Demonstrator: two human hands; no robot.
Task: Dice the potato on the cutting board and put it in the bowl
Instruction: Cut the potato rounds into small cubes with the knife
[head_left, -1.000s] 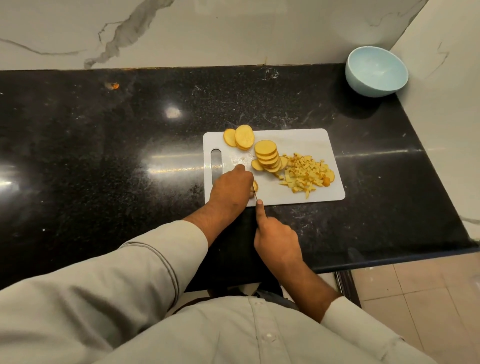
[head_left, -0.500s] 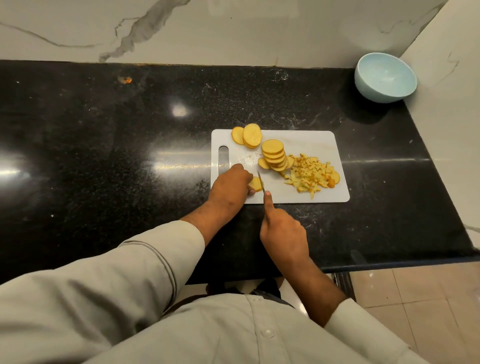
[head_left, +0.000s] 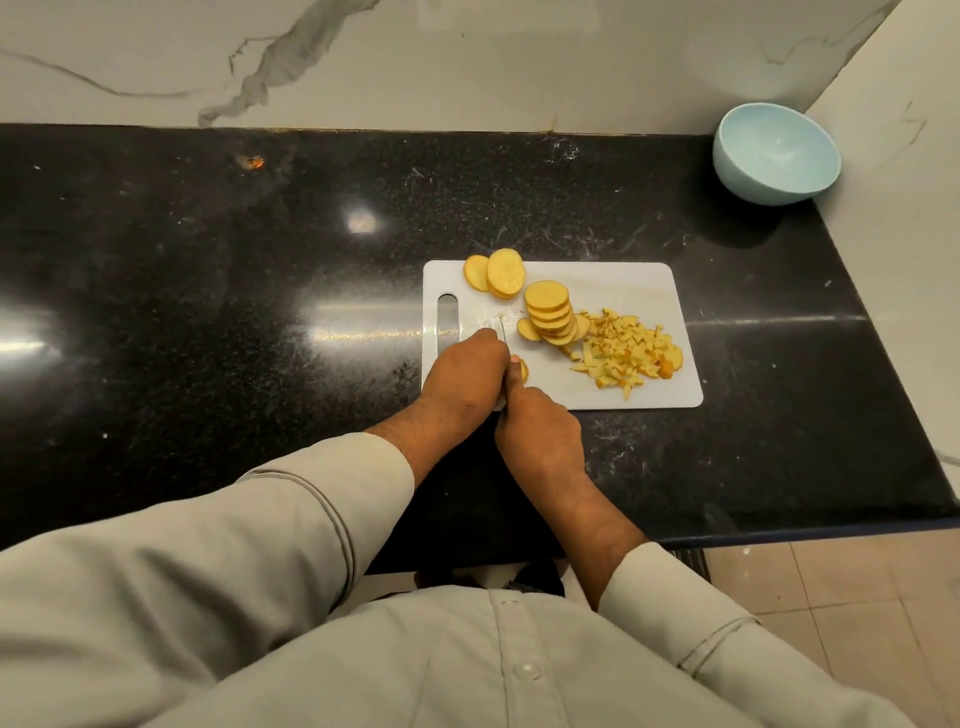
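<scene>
A white cutting board (head_left: 623, 291) lies on the black counter. A stack of round potato slices (head_left: 548, 312) stands mid-board, with two more slices (head_left: 496, 273) at its far edge and a pile of diced potato (head_left: 626, 353) on the right. My left hand (head_left: 462, 379) presses down on a potato slice (head_left: 522, 370) near the board's front edge, which is mostly hidden. My right hand (head_left: 537, 434) grips a knife (head_left: 501, 332); its thin blade runs forward beside my left fingers. The light blue bowl (head_left: 776, 153) sits in the far right corner, with nothing visible in it.
The black stone counter (head_left: 208, 312) stretches wide to the left of the board. A marble wall rises behind it and on the right. The counter's front edge (head_left: 779, 532) drops to a tiled floor at the right. A small orange scrap (head_left: 254, 162) lies far left.
My right hand has pushed the knife forward, so its tip now reaches past my left fingers. The two hands are closer together. The view has shifted slightly.
</scene>
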